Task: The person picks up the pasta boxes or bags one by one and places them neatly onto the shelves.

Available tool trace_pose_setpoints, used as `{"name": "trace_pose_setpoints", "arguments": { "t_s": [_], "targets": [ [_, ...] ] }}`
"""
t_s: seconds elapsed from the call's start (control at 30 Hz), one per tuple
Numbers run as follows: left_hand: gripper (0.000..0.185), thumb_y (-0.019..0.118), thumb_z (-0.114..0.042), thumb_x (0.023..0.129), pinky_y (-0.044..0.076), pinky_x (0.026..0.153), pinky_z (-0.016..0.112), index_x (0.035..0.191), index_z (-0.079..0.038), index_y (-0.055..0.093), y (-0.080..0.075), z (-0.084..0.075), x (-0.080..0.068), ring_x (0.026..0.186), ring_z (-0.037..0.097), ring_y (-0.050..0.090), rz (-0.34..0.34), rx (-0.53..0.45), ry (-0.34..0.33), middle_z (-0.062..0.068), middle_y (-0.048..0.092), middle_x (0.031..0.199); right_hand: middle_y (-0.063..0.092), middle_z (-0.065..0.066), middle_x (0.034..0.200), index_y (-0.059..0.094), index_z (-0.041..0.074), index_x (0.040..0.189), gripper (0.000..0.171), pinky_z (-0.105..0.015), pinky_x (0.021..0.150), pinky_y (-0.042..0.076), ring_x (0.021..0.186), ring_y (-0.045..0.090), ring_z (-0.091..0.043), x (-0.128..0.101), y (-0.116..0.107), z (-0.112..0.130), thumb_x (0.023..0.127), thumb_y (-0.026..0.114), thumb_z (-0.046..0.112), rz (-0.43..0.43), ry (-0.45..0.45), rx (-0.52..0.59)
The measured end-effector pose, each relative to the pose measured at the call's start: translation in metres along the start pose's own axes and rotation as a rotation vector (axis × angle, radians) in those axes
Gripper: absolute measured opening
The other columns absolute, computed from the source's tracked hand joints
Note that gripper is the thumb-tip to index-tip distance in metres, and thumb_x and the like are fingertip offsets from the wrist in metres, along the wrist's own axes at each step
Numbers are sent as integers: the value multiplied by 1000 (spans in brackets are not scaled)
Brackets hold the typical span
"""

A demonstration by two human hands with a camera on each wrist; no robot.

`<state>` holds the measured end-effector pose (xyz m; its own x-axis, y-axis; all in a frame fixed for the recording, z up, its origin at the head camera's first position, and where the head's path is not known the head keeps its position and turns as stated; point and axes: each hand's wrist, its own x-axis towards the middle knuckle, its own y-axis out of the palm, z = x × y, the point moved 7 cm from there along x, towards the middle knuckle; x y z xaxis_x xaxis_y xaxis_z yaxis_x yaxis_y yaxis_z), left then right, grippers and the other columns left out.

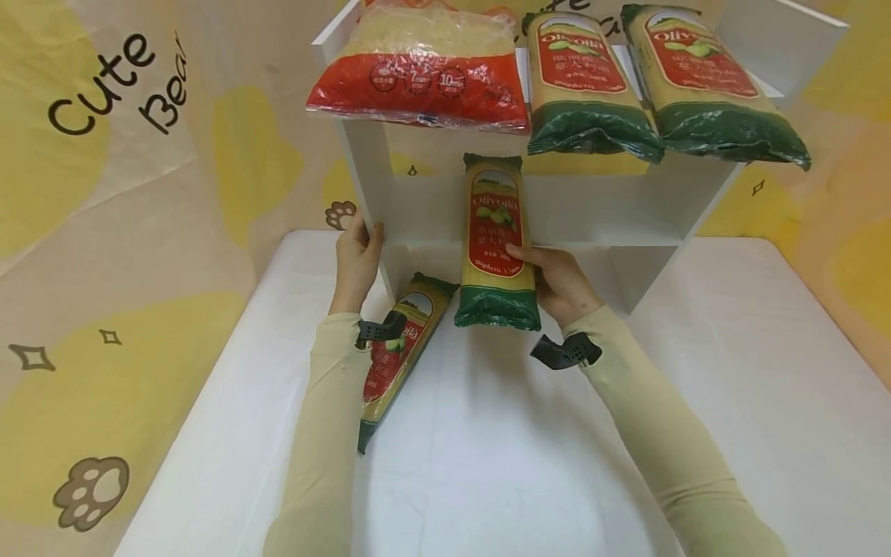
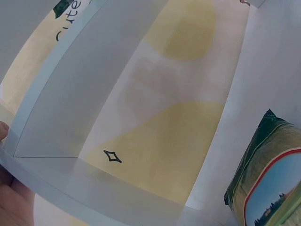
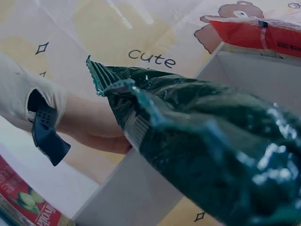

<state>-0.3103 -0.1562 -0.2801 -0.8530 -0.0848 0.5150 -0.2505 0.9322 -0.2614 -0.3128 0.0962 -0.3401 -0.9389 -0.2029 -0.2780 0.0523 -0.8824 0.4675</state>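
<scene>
My right hand (image 1: 564, 282) grips a spaghetti packet (image 1: 496, 240) by its right side, thumb across the red label. The packet is tilted up before the middle shelf of a white shelf unit (image 1: 585, 209); its green end (image 3: 202, 136) fills much of the right wrist view. My left hand (image 1: 357, 259) holds the unit's left side panel, and its fingers (image 2: 3, 131) show at the panel edge in the left wrist view. Beside the left forearm, a second spaghetti packet (image 1: 411, 340) lies slanted on the white table, partly hidden by that arm.
On the top shelf sit a red and clear pasta bag (image 1: 425, 73) and two more green-ended spaghetti packets (image 1: 585, 77), (image 1: 710, 81), their front ends jutting over the edge. A patterned cloth (image 1: 174, 193) hangs behind the white table (image 1: 473, 464).
</scene>
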Motion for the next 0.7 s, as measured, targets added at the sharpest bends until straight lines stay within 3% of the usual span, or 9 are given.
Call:
{"name": "trace_pose_setpoints", "arguments": {
  "t_s": [0.13, 0.27, 0.37, 0.47, 0.7],
  "targets": [
    [35, 43, 2, 97, 44, 94, 45, 130, 9, 48, 0, 3, 1, 115, 38, 54, -4, -9, -10, 29, 52, 127, 48, -6, 120, 39, 3, 134, 52, -26, 87, 47, 108, 49, -19, -6, 0, -3, 91, 63, 20, 26, 4, -9],
    [38, 46, 0, 96, 43, 95, 39, 134, 3, 49, -1, 18, 5, 118, 31, 53, -6, -116, -77, 23, 52, 131, 48, -5, 120, 40, 4, 131, 47, -24, 85, 48, 106, 50, -17, -19, 0, -7, 93, 60, 24, 91, 1, -42],
    [40, 48, -2, 96, 43, 94, 34, 136, -4, 50, -1, 34, 9, 119, 25, 53, -16, -201, -122, 16, 53, 133, 55, -5, 113, 46, 2, 125, 40, -25, 81, 50, 97, 57, -16, -33, -3, -11, 94, 58, 25, 133, -6, -93],
    [40, 50, -5, 95, 44, 92, 33, 135, -7, 53, -1, 42, 12, 117, 21, 54, -32, -215, -128, 13, 55, 132, 63, -5, 100, 51, -2, 119, 34, -24, 77, 52, 86, 62, -15, -45, -5, -14, 95, 57, 22, 157, -22, -144],
    [37, 54, -13, 96, 44, 93, 32, 132, -5, 55, -2, 42, 16, 113, 20, 56, -65, -234, -151, 12, 56, 130, 64, -4, 95, 49, -8, 123, 39, -23, 76, 51, 82, 62, -15, -47, -1, -14, 93, 58, 15, 149, -78, -202]
  ]
}}
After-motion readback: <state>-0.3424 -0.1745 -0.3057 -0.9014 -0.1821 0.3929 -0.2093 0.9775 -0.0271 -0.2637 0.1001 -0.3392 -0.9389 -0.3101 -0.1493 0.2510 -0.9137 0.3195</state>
